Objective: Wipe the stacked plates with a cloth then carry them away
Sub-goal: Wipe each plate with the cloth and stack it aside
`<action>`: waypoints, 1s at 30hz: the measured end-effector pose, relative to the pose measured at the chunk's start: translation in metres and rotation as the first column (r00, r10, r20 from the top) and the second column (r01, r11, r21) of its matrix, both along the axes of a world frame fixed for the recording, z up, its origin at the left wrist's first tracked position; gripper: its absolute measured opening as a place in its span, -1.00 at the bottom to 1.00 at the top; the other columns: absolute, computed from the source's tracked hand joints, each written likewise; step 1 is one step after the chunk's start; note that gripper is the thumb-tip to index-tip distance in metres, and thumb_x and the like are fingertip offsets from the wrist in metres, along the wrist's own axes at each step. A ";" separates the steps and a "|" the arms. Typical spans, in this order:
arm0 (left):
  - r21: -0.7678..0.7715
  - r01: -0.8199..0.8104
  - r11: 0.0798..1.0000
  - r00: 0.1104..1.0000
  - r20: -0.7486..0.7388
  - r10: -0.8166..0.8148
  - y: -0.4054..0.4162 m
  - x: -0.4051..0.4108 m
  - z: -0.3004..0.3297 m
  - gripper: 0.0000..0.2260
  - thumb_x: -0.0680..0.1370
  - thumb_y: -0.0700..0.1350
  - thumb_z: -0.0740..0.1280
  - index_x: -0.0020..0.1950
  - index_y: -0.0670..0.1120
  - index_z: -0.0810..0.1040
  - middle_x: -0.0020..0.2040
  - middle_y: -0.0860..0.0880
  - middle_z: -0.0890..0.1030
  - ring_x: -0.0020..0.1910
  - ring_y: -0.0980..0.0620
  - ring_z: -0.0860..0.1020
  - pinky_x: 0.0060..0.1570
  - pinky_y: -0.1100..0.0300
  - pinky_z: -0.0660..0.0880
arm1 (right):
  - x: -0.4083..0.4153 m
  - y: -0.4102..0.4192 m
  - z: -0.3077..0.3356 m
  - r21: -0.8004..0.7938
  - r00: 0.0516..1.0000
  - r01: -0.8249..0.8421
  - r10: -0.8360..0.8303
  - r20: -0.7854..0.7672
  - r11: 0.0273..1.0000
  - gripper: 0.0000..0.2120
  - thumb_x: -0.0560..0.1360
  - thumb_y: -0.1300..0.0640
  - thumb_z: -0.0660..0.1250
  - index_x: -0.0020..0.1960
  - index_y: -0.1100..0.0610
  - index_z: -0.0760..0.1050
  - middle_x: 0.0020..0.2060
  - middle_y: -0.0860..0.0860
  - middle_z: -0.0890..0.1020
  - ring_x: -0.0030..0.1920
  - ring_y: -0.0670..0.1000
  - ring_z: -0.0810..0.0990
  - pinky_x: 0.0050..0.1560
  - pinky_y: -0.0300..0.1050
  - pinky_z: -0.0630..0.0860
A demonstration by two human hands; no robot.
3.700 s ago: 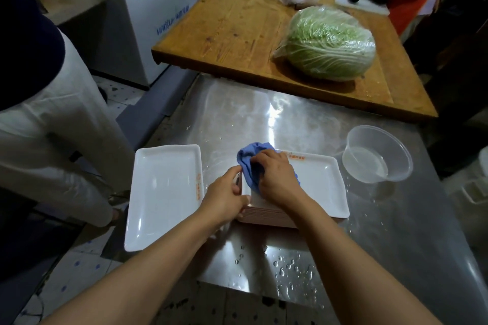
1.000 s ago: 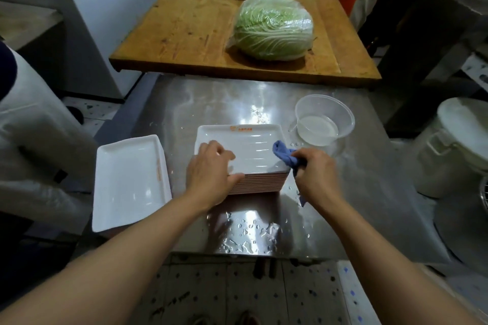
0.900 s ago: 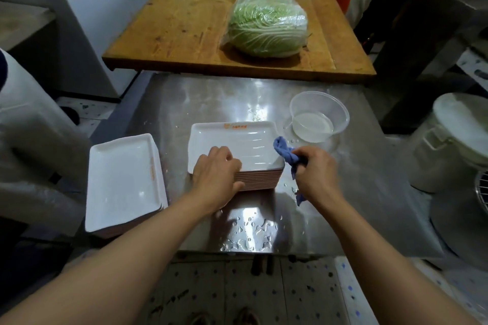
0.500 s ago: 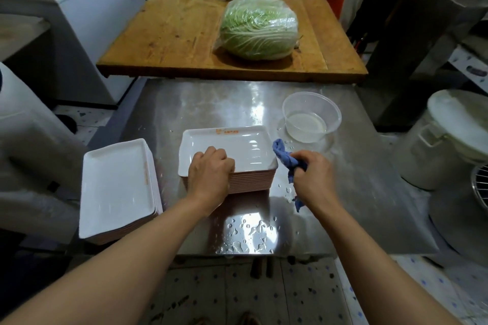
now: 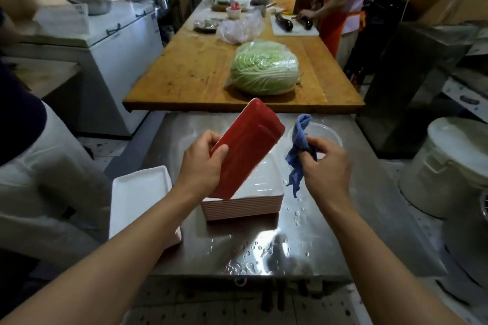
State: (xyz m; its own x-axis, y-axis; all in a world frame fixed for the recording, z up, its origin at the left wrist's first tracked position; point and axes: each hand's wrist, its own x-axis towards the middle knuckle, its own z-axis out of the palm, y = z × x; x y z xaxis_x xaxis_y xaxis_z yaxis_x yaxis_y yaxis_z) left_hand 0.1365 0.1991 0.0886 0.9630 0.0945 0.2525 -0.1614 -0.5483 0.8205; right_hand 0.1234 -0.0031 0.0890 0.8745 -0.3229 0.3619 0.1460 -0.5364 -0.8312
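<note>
- A second stack of white plates (image 5: 137, 192) sits at the left edge of the steel table (image 5: 330, 232), its near end hidden under the left forearm; judging by where it lies, these are the ones already wiped
- The left hand (image 5: 202, 163) holds one plate (image 5: 245, 145) lifted clear and tilted steeply, red underside toward the camera, fingers curled round its lower left edge and thumb pressed on the red back
- Directly below it, the main stack of plates (image 5: 243, 206) rests flat on the table, white face up with pinkish rims showing along its side; its top plate looks wet
- The step in hand seems to be wiping the underside of the raised plate, so the task is still in its wiping part and carrying away has not begun
- The right hand (image 5: 324, 163) is closed round a bunched blue cloth (image 5: 299, 145), which sticks up above the fist and hangs below it, just beside the plate but not touching
- Next move calls for bringing the cloth across onto the red back while the left grip stays firm, since a wet plate may slip
- A clear plastic bowl (image 5: 327, 132) stands behind the right hand; water drops dot the table near the stack
</note>
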 end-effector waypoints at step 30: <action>-0.798 -0.003 0.603 0.981 -0.119 -0.152 -0.005 -0.052 0.039 -0.89 0.58 -0.31 0.19 -0.09 -0.19 0.48 -0.39 -0.03 0.63 -0.44 0.10 0.58 -0.43 0.24 0.55 | 0.019 0.035 0.036 -0.227 0.942 -0.145 0.205 0.266 0.963 -0.86 0.56 0.15 0.18 0.02 0.23 0.33 0.14 0.07 0.42 0.11 0.08 0.44 -0.03 0.05 0.46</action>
